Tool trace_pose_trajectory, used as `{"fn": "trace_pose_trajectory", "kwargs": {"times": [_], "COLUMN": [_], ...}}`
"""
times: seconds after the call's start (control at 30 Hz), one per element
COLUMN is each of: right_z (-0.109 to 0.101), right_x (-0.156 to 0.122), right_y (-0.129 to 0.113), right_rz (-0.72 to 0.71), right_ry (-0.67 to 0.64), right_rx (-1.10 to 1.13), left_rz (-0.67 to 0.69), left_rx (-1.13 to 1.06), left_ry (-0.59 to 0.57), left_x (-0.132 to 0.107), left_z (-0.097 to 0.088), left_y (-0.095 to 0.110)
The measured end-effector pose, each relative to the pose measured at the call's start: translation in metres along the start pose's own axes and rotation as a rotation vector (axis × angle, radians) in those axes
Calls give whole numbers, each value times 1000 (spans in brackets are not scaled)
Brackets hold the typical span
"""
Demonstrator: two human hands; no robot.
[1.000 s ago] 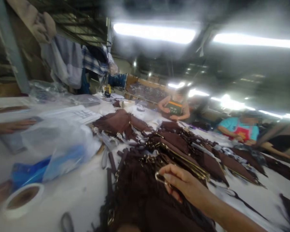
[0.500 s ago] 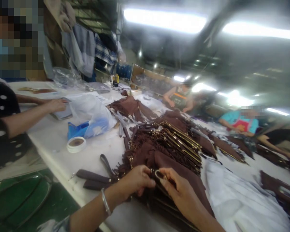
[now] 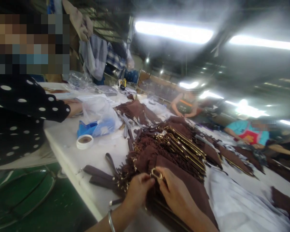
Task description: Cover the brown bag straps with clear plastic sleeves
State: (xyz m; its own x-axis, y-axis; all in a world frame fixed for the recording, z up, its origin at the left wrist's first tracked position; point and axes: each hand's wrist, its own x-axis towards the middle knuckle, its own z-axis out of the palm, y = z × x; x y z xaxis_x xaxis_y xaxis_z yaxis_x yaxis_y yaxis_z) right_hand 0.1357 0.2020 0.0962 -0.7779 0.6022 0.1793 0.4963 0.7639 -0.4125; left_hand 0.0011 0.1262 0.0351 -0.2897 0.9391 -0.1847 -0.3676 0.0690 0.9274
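Note:
Over a dark brown fringed bag (image 3: 186, 180) at the front of the table, both my hands come close together. A gold snap-hook clasp (image 3: 157, 173) sits in the pinched fingers of my right hand (image 3: 177, 191). Just left of it, my left hand (image 3: 139, 190), below which a silver bangle circles the wrist, is closed in a pinch at the bag's edge; what its fingertips hold is hidden. Brown wrist straps (image 3: 103, 180) stick out to the left of the bag. Behind lies a stack of similar bags with gold zips (image 3: 183, 145).
White cloth (image 3: 234, 196) lies at the right. A white tape roll (image 3: 84, 141) and a blue plastic bag (image 3: 96, 127) stand on the left of the white table (image 3: 67, 161). A co-worker in a dotted sleeve (image 3: 50, 108) is at the left; others sit across the table.
The view has shifted, so the table scene sits further right and slightly lower. My fingers stay together at the clasp, which now shows more fully. The left co-worker has leaned in.

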Motion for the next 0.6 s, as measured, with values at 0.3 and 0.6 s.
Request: {"fn": "trace_pose_trajectory", "kwargs": {"times": [0.3,0.6], "right_z": [6,21], "right_x": [1,1], "right_y": [6,9], "right_rz": [-90,-202], "right_ry": [11,88], "right_rx": [-146,-338], "left_rz": [332,312], "left_rx": [245,484], "left_ry": [46,203], "left_x": [-3,-1], "left_z": [1,5], "left_y": [1,-2]}}
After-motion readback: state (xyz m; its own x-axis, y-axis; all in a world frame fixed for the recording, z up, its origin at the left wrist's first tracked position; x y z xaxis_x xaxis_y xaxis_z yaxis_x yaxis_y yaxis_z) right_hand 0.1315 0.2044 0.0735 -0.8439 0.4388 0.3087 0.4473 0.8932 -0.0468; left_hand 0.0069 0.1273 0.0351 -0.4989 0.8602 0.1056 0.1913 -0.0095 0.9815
